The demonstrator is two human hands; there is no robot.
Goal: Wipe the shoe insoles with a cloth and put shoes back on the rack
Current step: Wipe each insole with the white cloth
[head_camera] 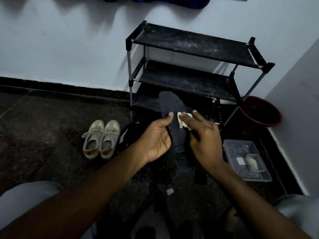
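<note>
My left hand (158, 137) grips a dark insole (170, 105) by its left edge and holds it upright in front of the rack. My right hand (203, 135) presses a small white cloth (183, 119) against the insole's face with its fingers. A black three-tier shoe rack (193, 56) stands against the wall, its top two shelves dusty and bare. A pair of beige sneakers (101, 139) sits on the floor to the left. A black shoe (125, 138) lies partly hidden behind my left wrist. Other dark pieces below my hands are hard to tell apart.
A clear plastic tub (248, 160) with small pale items sits on the floor at the right. A dark red basin (261, 112) stands in the corner beside the rack. A small pale object (169, 191) lies on the dark floor between my arms.
</note>
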